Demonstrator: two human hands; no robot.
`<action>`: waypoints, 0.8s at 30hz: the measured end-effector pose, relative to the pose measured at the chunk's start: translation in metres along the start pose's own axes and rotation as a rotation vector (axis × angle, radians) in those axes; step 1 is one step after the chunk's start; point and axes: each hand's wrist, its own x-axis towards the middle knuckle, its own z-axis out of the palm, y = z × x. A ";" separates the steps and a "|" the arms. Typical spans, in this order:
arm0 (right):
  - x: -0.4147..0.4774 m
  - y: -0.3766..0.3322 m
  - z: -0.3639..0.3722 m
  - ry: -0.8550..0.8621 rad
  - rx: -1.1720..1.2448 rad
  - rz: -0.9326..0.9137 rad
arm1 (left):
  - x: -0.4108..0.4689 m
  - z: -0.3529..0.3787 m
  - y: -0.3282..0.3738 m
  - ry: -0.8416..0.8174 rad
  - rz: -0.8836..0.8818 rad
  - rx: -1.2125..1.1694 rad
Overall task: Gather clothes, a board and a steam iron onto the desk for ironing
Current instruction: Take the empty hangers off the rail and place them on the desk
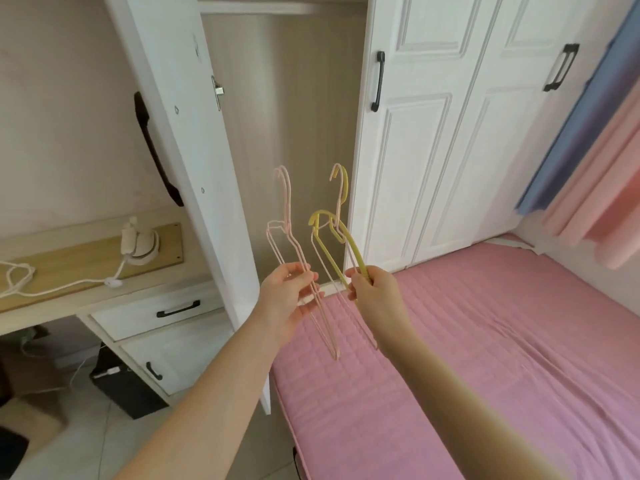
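My left hand (291, 292) pinches pale pink wire hangers (287, 216), my right hand (372, 289) grips a yellow plastic hanger (349, 240). Well left of both, the cream steam iron (138, 245) already sits on the wooden board (76, 261) on the tabletop (52, 299). No clothes in sight.

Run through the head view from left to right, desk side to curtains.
White cord → steam iron → open wardrobe door → pink hangers in the left hand → yellow hanger in the right hand → closed wardrobe doors → blue curtain → pink curtain.
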 end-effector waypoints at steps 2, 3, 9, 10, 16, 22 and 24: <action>-0.022 0.012 0.004 0.000 -0.019 0.013 | -0.020 -0.009 -0.015 -0.021 -0.026 0.013; -0.033 0.017 0.005 0.001 -0.030 0.017 | -0.029 -0.014 -0.022 -0.034 -0.039 0.016; -0.100 0.045 0.020 0.017 -0.060 0.064 | -0.087 -0.048 -0.060 -0.075 -0.096 0.067; -0.112 0.051 0.023 0.023 -0.064 0.075 | -0.098 -0.056 -0.065 -0.080 -0.103 0.073; -0.196 0.081 0.051 0.079 -0.109 0.121 | -0.171 -0.111 -0.101 -0.107 -0.164 0.072; -0.282 0.103 0.081 0.060 -0.128 0.150 | -0.243 -0.178 -0.129 -0.078 -0.229 0.074; -0.304 0.106 0.093 0.033 -0.123 0.155 | -0.262 -0.201 -0.134 -0.056 -0.235 0.070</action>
